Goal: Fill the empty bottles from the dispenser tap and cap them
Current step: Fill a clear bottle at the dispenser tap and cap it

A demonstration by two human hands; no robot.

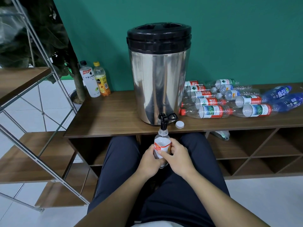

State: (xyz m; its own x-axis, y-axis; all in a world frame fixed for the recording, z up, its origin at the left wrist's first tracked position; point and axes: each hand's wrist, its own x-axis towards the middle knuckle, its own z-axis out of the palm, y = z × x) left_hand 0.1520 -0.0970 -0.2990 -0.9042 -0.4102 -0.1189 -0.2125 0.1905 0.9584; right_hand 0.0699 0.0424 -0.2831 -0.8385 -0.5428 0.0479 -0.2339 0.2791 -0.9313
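Below the tap: the open bottle (pixel 161 147) stood upright, its mouth directly under the black spout of the tap (pixel 164 122) and touching it or nearly so; I could not tell which.
Axis: the long axis of the bottle ran straight up toward the spout, so the mouth and the spout were already in one line.
Left hand: the left hand (pixel 150 158) was wrapped around the lower body of the bottle from the left side, fingers curled on it.
Right hand: the right hand (pixel 177 155) gripped the same bottle from the right, thumb across the label.
Nearer hand: the tap lever pointed to the right side of the spout, so the right hand seemed the nearer one to reach it, while the left could keep the bottle in place.
Cap: the white cap (pixel 179 124) lay on the wooden surface (pixel 106 115), just to the right of the tap, well above the hands.
Dispenser: the steel dispenser (pixel 158 82) stood at the front edge of the surface, the tap hanging over that edge.
Waiting bottles: the empty bottles (pixel 229 102) lay on their sides to the right of the dispenser.
Level: whether water was flowing, I could not tell.
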